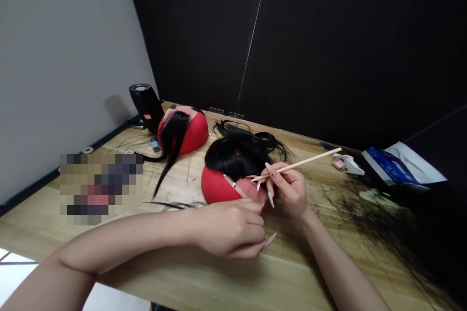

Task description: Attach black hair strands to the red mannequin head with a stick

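Observation:
My right hand (288, 185) pinches a thin pale wooden stick (306, 160). The stick's lower end meets the pink mesh cap (248, 187) on a red dome-shaped wig block (215, 185); any fine tip there is too small to make out. Black hair (237, 155) covers the far side of this block and spreads behind it. My left hand (233, 228) is closed, in front of the block's near edge and partly hiding it. Its fingertips face away from me, so whatever they hold is hidden.
A second red wig block (193, 133) with a black hair strand stands behind on the left, beside a black cylindrical speaker (146, 107) and a thread spool (155, 144). Loose hair (375, 218) and a blue-and-white packet (394, 167) lie right. A dark wall (310, 58) borders the table's back.

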The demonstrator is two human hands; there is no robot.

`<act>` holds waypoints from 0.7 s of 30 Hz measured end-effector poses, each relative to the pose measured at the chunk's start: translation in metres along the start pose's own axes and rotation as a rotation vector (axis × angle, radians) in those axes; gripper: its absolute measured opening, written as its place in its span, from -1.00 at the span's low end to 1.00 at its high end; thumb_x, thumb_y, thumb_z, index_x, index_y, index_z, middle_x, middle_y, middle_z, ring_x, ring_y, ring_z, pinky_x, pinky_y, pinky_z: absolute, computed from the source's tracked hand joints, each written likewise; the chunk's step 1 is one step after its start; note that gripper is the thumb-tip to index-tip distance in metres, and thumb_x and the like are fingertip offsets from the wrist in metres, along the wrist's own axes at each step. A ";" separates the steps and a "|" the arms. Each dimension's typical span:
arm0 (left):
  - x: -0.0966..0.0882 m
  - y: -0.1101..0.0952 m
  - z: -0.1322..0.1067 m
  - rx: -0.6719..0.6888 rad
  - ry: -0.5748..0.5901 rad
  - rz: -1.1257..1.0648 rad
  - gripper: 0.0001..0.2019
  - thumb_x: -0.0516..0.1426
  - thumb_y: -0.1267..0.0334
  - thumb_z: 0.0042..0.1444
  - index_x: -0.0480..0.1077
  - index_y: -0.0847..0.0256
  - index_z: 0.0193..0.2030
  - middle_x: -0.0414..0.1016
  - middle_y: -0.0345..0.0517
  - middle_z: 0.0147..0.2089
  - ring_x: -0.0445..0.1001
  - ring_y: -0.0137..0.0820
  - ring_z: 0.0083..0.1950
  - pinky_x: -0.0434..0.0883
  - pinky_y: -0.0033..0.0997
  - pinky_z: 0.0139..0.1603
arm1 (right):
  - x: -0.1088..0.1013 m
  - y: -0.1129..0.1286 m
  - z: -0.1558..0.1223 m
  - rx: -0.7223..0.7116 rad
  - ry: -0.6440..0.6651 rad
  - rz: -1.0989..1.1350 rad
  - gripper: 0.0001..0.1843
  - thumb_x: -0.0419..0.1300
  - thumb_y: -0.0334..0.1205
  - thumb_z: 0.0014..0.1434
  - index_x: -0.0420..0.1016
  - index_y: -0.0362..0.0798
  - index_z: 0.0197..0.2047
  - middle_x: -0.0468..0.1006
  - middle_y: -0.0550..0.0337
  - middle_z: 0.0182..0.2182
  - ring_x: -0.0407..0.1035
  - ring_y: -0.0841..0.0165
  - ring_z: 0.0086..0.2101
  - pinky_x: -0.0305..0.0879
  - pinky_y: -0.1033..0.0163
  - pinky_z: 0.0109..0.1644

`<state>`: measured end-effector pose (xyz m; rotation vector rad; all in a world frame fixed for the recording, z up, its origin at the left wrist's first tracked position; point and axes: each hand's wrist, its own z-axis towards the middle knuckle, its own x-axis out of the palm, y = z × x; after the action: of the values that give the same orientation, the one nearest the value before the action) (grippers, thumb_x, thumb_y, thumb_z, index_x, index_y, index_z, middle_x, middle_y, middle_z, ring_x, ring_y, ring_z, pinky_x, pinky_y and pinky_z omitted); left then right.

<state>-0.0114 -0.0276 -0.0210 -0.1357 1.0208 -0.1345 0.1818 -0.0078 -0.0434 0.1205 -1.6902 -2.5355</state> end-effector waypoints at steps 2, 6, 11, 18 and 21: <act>0.000 0.000 0.000 0.000 0.007 -0.002 -0.64 -0.01 0.34 0.32 0.33 0.23 -0.53 0.41 -0.11 -0.51 0.21 -0.38 -0.42 0.33 -0.40 -0.25 | 0.000 0.003 0.001 0.002 0.023 -0.020 -0.75 0.20 -0.10 0.25 0.54 -0.11 -0.30 0.57 0.17 -0.55 0.27 0.52 -0.70 0.27 0.36 -0.60; 0.001 0.000 0.000 -0.001 0.017 -0.005 -0.65 0.00 0.35 0.31 0.33 0.23 -0.53 0.42 -0.12 -0.51 0.20 -0.38 -0.43 0.33 -0.40 -0.23 | -0.002 0.004 0.002 0.010 0.045 -0.007 -0.77 0.22 -0.11 0.23 0.56 -0.11 -0.30 0.59 0.15 -0.52 0.24 0.54 -0.72 0.19 0.39 -0.67; -0.001 0.000 0.001 0.000 -0.003 -0.011 -0.63 -0.03 0.35 0.33 0.33 0.24 -0.53 0.42 -0.11 -0.51 0.18 -0.38 -0.42 0.32 -0.39 -0.25 | -0.004 0.000 0.003 0.003 0.033 0.021 -0.75 0.21 -0.09 0.24 0.54 -0.11 -0.30 0.60 0.15 -0.50 0.24 0.56 -0.71 0.19 0.40 -0.65; -0.002 -0.001 0.001 0.007 -0.013 -0.027 -0.64 -0.02 0.36 0.31 0.33 0.24 -0.53 0.40 -0.11 -0.51 0.19 -0.37 -0.42 0.31 -0.39 -0.26 | -0.003 0.003 0.003 0.001 0.033 -0.029 -0.71 0.20 -0.05 0.25 0.51 -0.12 -0.32 0.57 0.16 -0.54 0.24 0.55 -0.71 0.23 0.39 -0.63; -0.004 -0.002 0.001 0.002 -0.011 -0.017 -0.66 -0.01 0.36 0.31 0.31 0.22 -0.53 0.39 -0.12 -0.51 0.19 -0.38 -0.42 0.31 -0.40 -0.26 | -0.003 0.001 0.003 -0.002 0.046 -0.004 -0.72 0.19 -0.05 0.26 0.50 -0.12 -0.31 0.56 0.17 -0.53 0.24 0.56 -0.71 0.21 0.40 -0.65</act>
<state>-0.0124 -0.0285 -0.0172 -0.1430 1.0089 -0.1501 0.1848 -0.0051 -0.0408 0.1800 -1.6723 -2.5171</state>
